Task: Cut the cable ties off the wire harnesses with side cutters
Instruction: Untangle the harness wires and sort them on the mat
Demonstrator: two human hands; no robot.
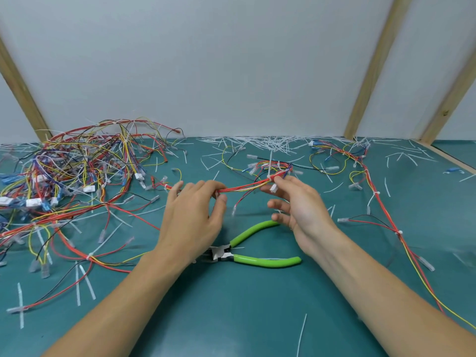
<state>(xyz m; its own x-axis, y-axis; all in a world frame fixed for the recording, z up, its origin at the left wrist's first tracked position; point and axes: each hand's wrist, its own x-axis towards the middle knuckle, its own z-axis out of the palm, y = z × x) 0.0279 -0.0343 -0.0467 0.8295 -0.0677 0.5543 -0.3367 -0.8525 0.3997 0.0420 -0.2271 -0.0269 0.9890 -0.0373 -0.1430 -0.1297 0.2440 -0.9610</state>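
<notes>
Both hands hold one wire harness (247, 186): your left hand (193, 212) pinches it, your right hand (296, 202) grips its far end. Side cutters (247, 253) lie idle beneath them. Cut ties (273, 144) litter the counter (231, 305) beyond; the pile (72, 168) left looks undone.

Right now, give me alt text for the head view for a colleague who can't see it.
Both hands hold a red-and-yellow wire harness stretched above a teal table: the left hand pinches one end, the right hand the other. Green-handled side cutters lie unused below them, a tangled harness pile sits at left, and cut cable ties litter the back.
</notes>
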